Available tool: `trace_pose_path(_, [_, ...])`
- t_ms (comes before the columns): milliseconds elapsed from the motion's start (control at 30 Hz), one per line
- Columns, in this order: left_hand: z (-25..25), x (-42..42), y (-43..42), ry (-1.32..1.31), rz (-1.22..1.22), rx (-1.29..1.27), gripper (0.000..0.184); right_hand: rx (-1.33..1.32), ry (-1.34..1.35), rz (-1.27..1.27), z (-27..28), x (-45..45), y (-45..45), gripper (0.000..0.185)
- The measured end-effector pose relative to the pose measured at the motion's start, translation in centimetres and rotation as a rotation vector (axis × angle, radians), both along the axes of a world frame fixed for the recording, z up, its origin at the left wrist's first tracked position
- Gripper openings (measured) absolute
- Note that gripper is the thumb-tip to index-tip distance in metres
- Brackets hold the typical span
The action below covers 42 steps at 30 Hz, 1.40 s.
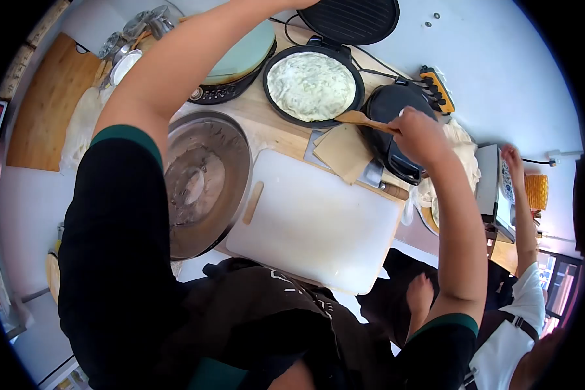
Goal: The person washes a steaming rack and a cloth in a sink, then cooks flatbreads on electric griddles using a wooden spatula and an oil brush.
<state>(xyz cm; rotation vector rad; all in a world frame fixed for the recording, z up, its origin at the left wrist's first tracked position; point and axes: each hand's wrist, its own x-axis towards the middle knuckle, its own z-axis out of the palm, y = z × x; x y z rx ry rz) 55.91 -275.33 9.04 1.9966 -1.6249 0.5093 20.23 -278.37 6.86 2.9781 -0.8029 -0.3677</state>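
My right hand [421,136] is closed around the handle of a wooden spatula [361,119]. The spatula's blade reaches the right front rim of an open round electric griddle [274,107]. A pale flatbread with greenish flecks [312,86] fills the griddle plate. Behind it stands the raised black ridged lid [354,19]. At the top edge of the view, my left hand [300,2] is by the lid's left side; its fingers are mostly cut off, so its grip does not show.
A large metal bowl [242,188] stands left of a white cutting board [318,221]. Closed black griddle [396,104], brown paper sheets [342,153], a wooden-handled blade [394,190] and an orange power strip [437,88] lie rightward. Another person [510,338] works at the right.
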Motion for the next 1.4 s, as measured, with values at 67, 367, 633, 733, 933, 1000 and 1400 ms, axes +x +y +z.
trace_pose_path(67, [-1.8,0.9,1.8,-0.031,-0.059,-0.001,0.047,0.032,-0.124,-0.058,-1.1,-2.2,1.1,0.019])
trace_pose_path(367, [-7.3,-4.4,8.9,-0.126,-0.002,0.348,0.047,-0.081,-0.190,-0.155,-6.8,-3.8,2.1,0.025])
trace_pose_path(633, [-7.4,-5.8,11.0,-0.011,-0.063,0.327,0.043,0.191,-0.150,-0.194,-4.4,-4.0,1.0,0.029])
trace_pose_path(733, [-8.4,-4.9,10.8,-0.015,-0.106,0.298,0.042,0.325,-0.223,-0.245,-4.7,-5.0,1.4,0.029])
trace_pose_path(933, [-9.5,-4.2,11.7,-0.018,-0.029,0.239,0.038,0.477,-0.454,-0.303,-13.0,-1.0,0.6,0.027])
trace_pose_path(1000, [-9.9,-3.8,11.1,-0.018,-0.008,0.235,0.040,0.841,-0.382,-0.525,-13.9,0.6,0.6,0.022])
trace_pose_path(1400, [-21.6,-7.0,1.6,0.442,-0.042,0.391,0.045,1.937,-1.180,-0.742,-18.2,6.6,6.2,0.027])
